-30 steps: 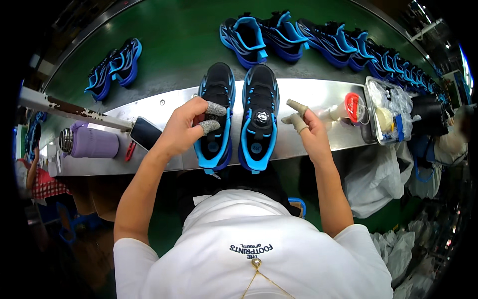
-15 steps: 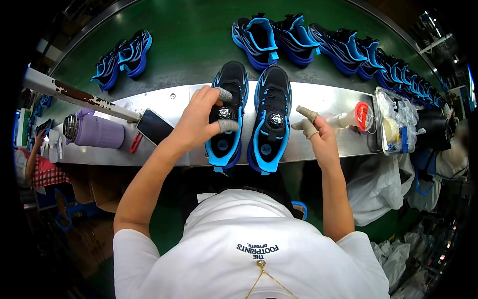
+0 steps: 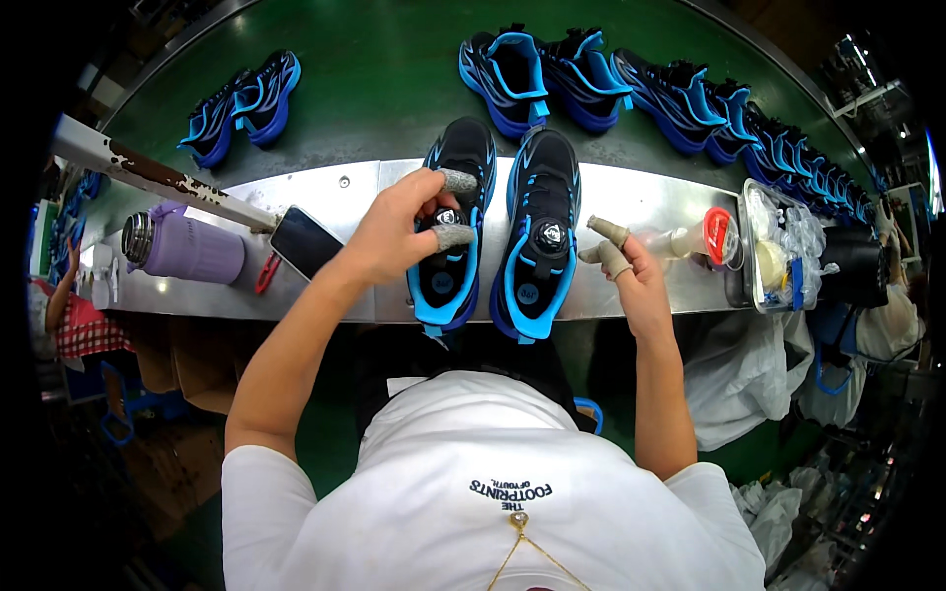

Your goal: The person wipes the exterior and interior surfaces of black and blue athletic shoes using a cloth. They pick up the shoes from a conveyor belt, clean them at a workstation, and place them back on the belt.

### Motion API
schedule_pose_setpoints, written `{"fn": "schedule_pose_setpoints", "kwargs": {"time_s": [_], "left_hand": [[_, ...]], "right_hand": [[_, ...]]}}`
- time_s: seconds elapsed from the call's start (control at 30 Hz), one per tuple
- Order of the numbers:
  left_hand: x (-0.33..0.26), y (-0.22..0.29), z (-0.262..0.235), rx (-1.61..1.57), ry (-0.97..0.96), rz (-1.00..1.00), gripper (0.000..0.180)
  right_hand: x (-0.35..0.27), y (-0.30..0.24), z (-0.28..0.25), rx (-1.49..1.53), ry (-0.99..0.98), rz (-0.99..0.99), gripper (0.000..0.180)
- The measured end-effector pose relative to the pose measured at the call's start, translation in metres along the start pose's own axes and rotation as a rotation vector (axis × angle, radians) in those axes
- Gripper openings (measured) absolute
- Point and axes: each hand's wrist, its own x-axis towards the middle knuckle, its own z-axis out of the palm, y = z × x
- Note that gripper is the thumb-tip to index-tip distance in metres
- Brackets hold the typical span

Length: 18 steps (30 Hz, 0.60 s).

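Note:
Two black sneakers with blue trim stand side by side in front of me, toes pointing away. On the left sneaker [image 3: 461, 148], my left hand [image 3: 399, 231] has its thumb and fingers round the black lacing dial [image 3: 448, 218]. Grey finger covers wrap that thumb and forefinger. A second round dial [image 3: 550, 236] sits on the tongue of the right sneaker [image 3: 545, 163]. Beside that sneaker my right hand [image 3: 631, 266] hovers with fingers apart and nothing in them; it wears beige finger covers.
More sneakers [image 3: 670, 98] line the green belt [image 3: 365, 79] at the back right, and a pair [image 3: 266, 103] rests back left. Left on the metal ledge are a purple bottle [image 3: 197, 246] and phone [image 3: 305, 241]. A red-lidded cup [image 3: 716, 234] and a tray of plastic bags [image 3: 783, 241] stand right.
My left thumb and forefinger have drawn closer together round the left dial. Both sneakers have shifted very slightly. The right hand stays nearly where it was.

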Motion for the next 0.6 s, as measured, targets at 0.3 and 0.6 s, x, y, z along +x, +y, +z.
{"fn": "schedule_pose_setpoints", "kwargs": {"time_s": [0.3, 0.6], "left_hand": [[-0.004, -0.009, -0.003, 0.073, 0.031, 0.317, 0.05], [-0.001, -0.03, -0.005, -0.166, -0.045, 0.221, 0.046]], "right_hand": [[0.001, 0.0, 0.003, 0.029, 0.011, -0.002, 0.035], [0.004, 0.002, 0.002, 0.03, -0.003, 0.015, 0.035]]}}
